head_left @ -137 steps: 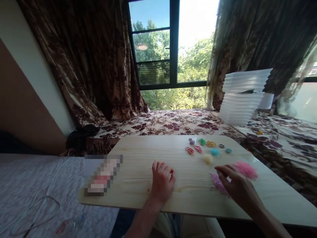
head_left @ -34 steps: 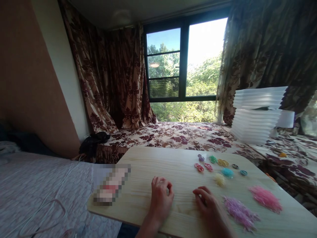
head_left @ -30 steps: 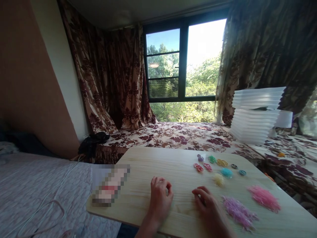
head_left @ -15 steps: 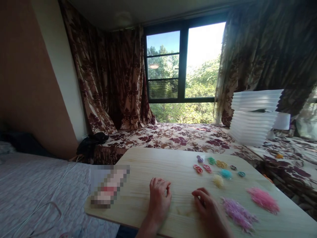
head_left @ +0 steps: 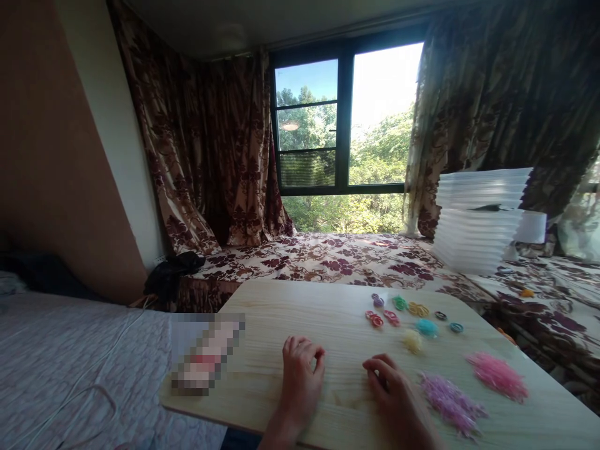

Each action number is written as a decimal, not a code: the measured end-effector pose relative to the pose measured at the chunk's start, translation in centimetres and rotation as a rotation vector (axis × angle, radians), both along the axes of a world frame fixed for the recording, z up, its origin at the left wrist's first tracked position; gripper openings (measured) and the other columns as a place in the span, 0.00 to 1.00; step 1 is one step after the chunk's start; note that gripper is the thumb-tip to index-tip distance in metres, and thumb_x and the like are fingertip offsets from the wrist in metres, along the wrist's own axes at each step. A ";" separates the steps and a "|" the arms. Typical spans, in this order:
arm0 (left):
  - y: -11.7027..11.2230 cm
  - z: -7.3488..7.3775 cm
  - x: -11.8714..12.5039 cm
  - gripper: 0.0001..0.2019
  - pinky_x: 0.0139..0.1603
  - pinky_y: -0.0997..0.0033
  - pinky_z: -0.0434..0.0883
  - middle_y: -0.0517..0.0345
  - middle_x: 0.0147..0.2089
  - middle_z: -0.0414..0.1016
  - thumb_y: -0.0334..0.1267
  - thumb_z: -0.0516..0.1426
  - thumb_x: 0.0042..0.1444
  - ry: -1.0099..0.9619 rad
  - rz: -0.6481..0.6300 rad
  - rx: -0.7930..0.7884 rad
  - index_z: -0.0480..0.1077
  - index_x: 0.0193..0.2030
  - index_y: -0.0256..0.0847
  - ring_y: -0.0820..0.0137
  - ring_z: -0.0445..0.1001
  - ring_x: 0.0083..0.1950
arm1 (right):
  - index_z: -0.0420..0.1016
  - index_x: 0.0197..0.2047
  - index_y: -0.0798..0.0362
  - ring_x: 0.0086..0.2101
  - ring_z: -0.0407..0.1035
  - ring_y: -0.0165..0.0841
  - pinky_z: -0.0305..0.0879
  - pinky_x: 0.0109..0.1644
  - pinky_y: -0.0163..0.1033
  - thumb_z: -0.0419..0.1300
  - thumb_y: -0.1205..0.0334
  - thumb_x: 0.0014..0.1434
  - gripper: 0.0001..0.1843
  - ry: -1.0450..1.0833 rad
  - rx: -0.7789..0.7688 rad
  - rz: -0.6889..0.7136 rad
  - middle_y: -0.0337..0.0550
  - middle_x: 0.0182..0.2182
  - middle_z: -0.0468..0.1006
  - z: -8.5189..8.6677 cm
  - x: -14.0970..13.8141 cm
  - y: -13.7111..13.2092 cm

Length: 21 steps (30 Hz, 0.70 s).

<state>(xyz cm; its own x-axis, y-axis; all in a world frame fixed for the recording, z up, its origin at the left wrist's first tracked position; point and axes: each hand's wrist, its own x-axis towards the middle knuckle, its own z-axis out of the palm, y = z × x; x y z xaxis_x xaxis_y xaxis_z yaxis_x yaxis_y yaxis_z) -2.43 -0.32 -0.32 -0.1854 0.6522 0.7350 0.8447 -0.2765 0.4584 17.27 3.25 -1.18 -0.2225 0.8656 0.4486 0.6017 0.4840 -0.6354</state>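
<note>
My left hand point(head_left: 302, 372) rests on the pale wooden table point(head_left: 262, 369), its fingers loosely bent and a little apart. The thumb and index finger curve towards each other, and I see nothing held. To the right, my right hand point(head_left: 391, 387) also lies on the wood with fingers half curled and a gap by the thumb; no object shows in it. Closest to that hand is a pile of purple strands or thin bands point(head_left: 452, 403). Beyond it are a pink pile point(head_left: 499, 375), a cream bunch point(head_left: 412, 341) and a turquoise bunch point(head_left: 426, 327).
Several small coloured rings lie near the table's back edge, among them red rings point(head_left: 375, 319), green ones point(head_left: 399, 303) and yellow ones point(head_left: 418, 309). A blurred-out item point(head_left: 209, 356) is at the left. Behind stands a white ribbed lampshade-like object point(head_left: 478, 222) on patterned cloth point(head_left: 337, 259).
My left thumb and index finger have shifted very slightly. The view has moved a touch; the right hand and the things on the table stay put.
</note>
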 end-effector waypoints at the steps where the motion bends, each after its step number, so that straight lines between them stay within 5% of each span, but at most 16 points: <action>1: 0.0 0.1 0.0 0.09 0.49 0.54 0.67 0.58 0.30 0.76 0.24 0.57 0.53 0.002 0.000 0.000 0.73 0.28 0.42 0.63 0.71 0.39 | 0.78 0.35 0.49 0.31 0.71 0.34 0.66 0.39 0.39 0.48 0.51 0.60 0.19 0.001 -0.002 -0.001 0.45 0.38 0.78 0.1 0.0 -0.1; 21: -0.3 0.5 0.1 0.09 0.51 0.55 0.66 0.58 0.30 0.75 0.25 0.56 0.55 0.012 -0.009 -0.018 0.72 0.28 0.42 0.64 0.71 0.38 | 0.78 0.35 0.50 0.33 0.73 0.35 0.67 0.41 0.39 0.49 0.53 0.59 0.18 -0.050 -0.071 0.048 0.47 0.39 0.78 1.7 0.2 -0.6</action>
